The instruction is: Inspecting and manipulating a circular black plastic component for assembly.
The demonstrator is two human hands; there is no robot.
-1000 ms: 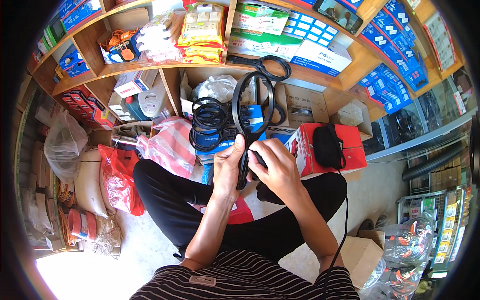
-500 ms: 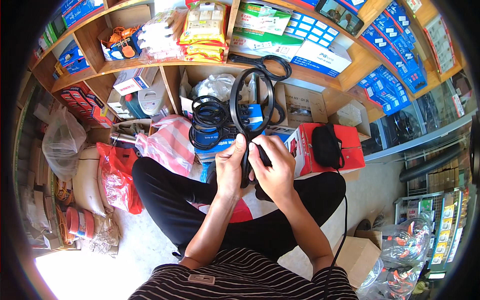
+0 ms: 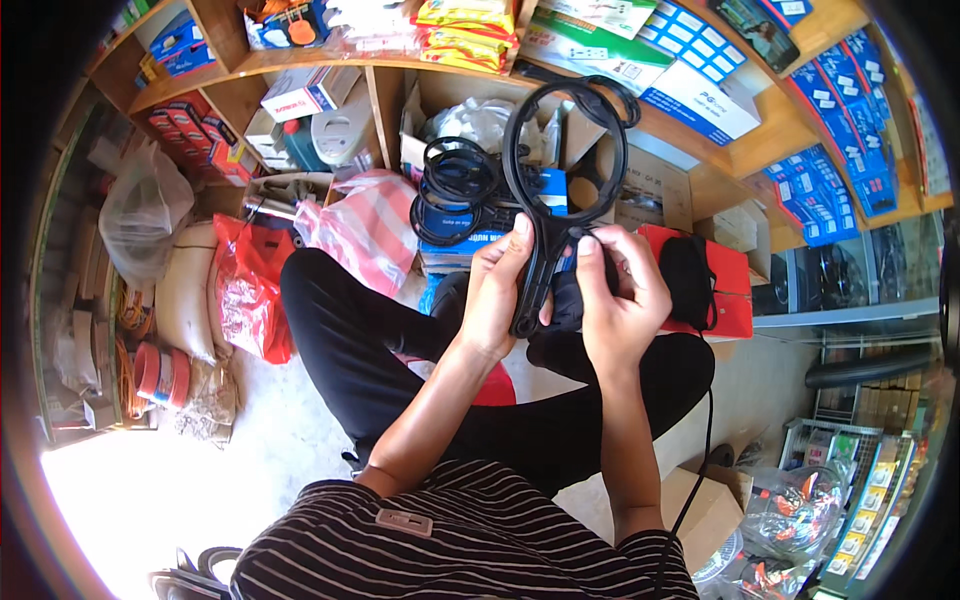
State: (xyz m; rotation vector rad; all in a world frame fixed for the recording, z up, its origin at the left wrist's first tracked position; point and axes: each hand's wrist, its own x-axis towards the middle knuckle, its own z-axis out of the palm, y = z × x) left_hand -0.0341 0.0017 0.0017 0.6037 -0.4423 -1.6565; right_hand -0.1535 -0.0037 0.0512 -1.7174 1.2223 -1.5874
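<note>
A: What do the hands have?

B: A black belt (image 3: 560, 180), a rubber loop standing up in front of the person's chest. The left hand (image 3: 497, 290) is clenched round the loop's lower left side, thumb pointing up along it. The right hand (image 3: 618, 300) grips the lower right part, fingers curled in over it, pinching the two sides together near the bottom.

A: Where does the loop reach?

B: Its top rises before the wooden shelf (image 3: 340, 62), about level with the blue and white boxes (image 3: 690, 70). Its bottom end hangs just under the left palm, above the black trousers (image 3: 370, 340).

A: What lies around?

B: Behind the hands, a stack of more black belts (image 3: 450, 190) sits on a box. Left of that, a pink striped bag (image 3: 365, 225), then a red bag (image 3: 245, 290). To the right, a red box (image 3: 735, 290) with something black on it. Yellow packets (image 3: 470, 25) are on the upper shelf. The person sits cross-legged on the floor in a striped shirt (image 3: 450, 550).
</note>
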